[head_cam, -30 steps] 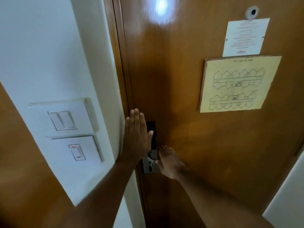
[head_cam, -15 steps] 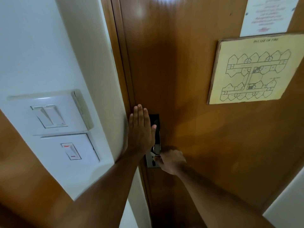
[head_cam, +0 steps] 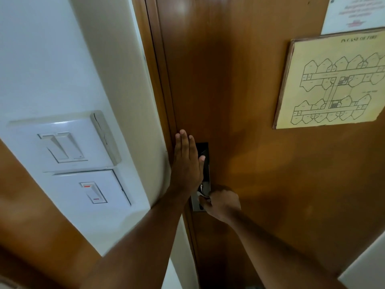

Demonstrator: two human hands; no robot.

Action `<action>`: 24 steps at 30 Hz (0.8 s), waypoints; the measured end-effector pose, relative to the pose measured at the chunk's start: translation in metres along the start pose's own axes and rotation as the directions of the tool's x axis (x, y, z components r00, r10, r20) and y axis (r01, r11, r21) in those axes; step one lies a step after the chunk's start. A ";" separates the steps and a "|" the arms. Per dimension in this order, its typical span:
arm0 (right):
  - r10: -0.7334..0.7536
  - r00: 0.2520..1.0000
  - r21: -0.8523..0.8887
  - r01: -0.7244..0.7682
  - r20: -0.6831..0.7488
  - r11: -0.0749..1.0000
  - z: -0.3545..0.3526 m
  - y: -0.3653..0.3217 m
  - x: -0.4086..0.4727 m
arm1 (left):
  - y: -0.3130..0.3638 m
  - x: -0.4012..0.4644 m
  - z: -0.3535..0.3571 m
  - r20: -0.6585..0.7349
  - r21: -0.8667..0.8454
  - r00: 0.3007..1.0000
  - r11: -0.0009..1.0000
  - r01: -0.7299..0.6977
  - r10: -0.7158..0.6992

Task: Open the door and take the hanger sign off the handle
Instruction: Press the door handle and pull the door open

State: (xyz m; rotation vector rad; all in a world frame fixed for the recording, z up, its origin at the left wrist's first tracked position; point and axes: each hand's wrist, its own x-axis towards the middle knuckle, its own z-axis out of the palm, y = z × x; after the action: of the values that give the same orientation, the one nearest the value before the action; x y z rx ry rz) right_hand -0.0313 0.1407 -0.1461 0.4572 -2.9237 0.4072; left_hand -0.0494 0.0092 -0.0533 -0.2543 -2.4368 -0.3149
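Observation:
A brown wooden door (head_cam: 239,105) fills the middle and right of the head view and stands shut against its frame. A black and silver lock plate (head_cam: 205,163) sits at its left edge. My right hand (head_cam: 221,203) is closed around the metal door handle (head_cam: 201,189) at the bottom of the plate. My left hand (head_cam: 186,163) lies flat with fingers straight, pressed on the door edge and frame beside the lock plate. No hanger sign shows on this side.
A white wall (head_cam: 62,59) with two light-switch panels (head_cam: 68,147) is on the left. A yellow fire-escape floor plan (head_cam: 333,80) and a white notice (head_cam: 354,13) hang on the door at upper right. A pale wall corner (head_cam: 366,265) sits at lower right.
My right hand went from reaching with loose fingers to closing on the handle. The camera moved closer and lower. My left hand stayed flat beside the lock plate.

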 end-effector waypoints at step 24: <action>0.114 0.986 0.182 -0.091 -0.120 0.979 0.028 -0.005 -0.007 | -0.002 -0.004 0.007 -0.068 0.000 0.997 1.000 -0.025 0.025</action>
State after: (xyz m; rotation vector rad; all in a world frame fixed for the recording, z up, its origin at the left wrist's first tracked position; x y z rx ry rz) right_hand -0.0260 0.1299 -0.1727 0.2893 -2.8042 0.6862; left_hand -0.0517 0.0088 -0.0616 -0.2695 -2.3653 -0.3081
